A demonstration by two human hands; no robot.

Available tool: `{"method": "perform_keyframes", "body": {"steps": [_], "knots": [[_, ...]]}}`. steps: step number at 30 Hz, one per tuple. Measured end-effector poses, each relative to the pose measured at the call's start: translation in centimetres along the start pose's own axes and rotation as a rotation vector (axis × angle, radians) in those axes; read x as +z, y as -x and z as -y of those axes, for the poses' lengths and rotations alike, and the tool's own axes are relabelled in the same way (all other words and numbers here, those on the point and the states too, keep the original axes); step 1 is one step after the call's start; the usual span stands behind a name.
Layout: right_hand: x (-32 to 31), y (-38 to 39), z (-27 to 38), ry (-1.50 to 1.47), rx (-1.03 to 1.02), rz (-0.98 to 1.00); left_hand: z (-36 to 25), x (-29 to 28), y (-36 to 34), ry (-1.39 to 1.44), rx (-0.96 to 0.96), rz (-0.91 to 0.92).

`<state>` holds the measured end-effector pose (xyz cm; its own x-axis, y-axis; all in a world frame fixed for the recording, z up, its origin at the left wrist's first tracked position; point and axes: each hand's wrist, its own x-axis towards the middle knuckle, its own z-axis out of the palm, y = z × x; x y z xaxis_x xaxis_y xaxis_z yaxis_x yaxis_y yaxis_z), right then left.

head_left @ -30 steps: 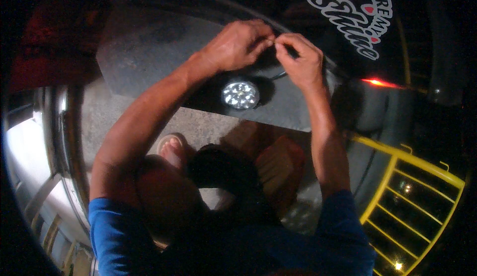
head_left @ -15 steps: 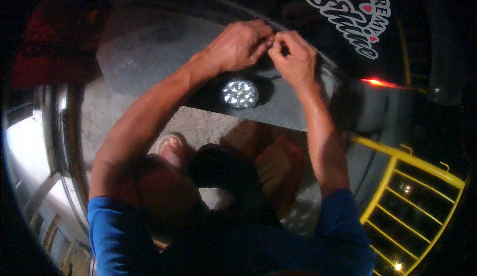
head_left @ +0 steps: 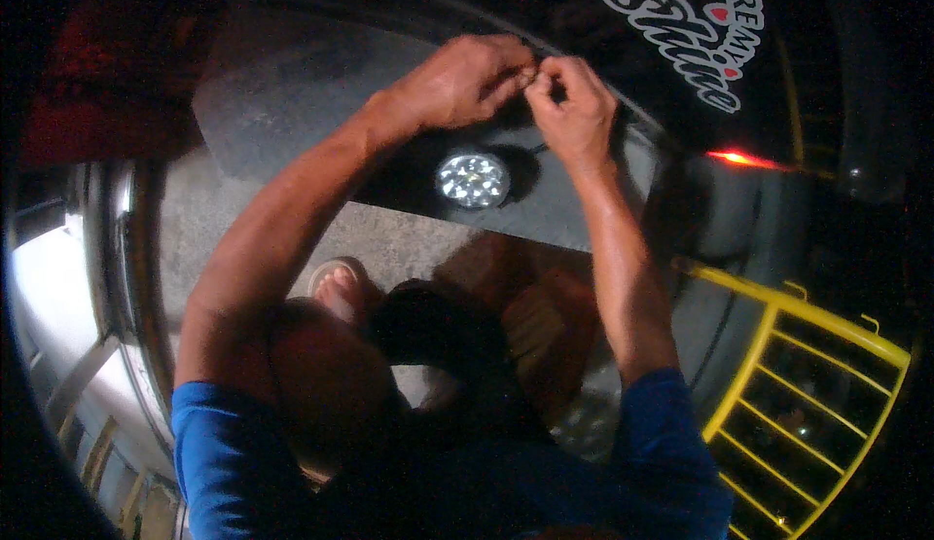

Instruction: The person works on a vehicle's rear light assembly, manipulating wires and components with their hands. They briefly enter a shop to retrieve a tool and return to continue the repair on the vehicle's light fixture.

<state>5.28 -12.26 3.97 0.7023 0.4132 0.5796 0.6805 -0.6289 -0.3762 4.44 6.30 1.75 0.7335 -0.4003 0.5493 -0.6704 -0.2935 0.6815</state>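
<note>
My left hand (head_left: 472, 81) and right hand (head_left: 578, 117) pinch close together, on what I can't tell; the round lamp (head_left: 473, 181) lies nearer me.

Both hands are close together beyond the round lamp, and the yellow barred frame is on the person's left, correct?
Wrong side: the head view shows the yellow barred frame on the person's right. The left hand and right hand are close together beyond the round lamp.
</note>
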Motion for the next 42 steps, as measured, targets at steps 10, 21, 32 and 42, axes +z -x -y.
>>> {"method": "perform_keyframes", "body": {"steps": [10, 21, 32, 42], "knots": [[-2.1, -0.1, -0.3, -0.138, 0.130, 0.126, 0.2, -0.1, 0.0, 0.035, -0.009, -0.011], [-2.3, -0.7, 0.0, -0.144, 0.063, 0.201, -0.2, -0.2, -0.1, 0.016, -0.022, -0.005], [-1.8, -0.9, -0.4, -0.049, -0.026, 0.242, -0.9, 0.6, -0.2, -0.064, -0.096, -0.038], [-1.1, -0.6, -0.6, -0.008, -0.069, 0.203, -0.6, 0.7, -0.1, -0.037, -0.066, -0.042]]}}
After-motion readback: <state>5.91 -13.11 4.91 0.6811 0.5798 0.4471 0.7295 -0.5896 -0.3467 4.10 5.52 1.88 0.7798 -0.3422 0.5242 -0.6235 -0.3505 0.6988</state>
